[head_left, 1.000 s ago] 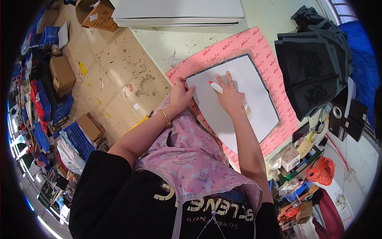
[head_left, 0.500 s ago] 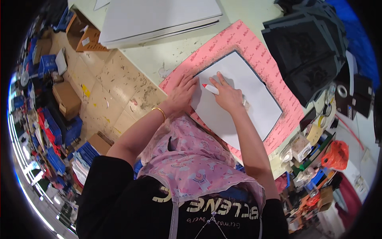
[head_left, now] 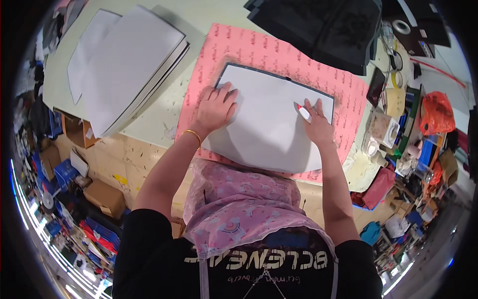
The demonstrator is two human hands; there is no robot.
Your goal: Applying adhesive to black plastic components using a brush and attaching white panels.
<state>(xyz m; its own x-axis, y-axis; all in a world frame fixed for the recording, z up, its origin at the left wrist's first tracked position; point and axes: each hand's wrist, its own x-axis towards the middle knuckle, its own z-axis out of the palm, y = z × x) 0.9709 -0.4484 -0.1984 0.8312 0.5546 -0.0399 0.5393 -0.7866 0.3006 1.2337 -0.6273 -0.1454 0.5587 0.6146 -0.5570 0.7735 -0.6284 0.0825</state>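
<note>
A white sheet (head_left: 269, 119) with a dark edging (head_left: 256, 73) along its far side lies on a pink printed sheet (head_left: 271, 45) on the table. Over the white sheet's far left corner rests my left hand (head_left: 216, 106), palm down, fingers spread. My right hand (head_left: 318, 124) is at the right part of the sheet, its outstretched fingers reaching toward the far right corner. Held in that hand is a white pen-like marker (head_left: 304, 112) with a red tip, which points up and left. The palm hides part of its barrel.
A stack of large white sheets (head_left: 132, 65) sits on the table (head_left: 199, 15) at the far left. Dark sheets (head_left: 323, 30) overlap the pink sheet's far edge. On the right are a tape roll (head_left: 397, 79), a phone-like dark object (head_left: 376, 85) and an orange plastic bag (head_left: 437, 113).
My view has turned, so the white sheet appears squarer to me. My right hand has shifted from the sheet's middle to its right side with the marker. My left hand stays near the left edge.
</note>
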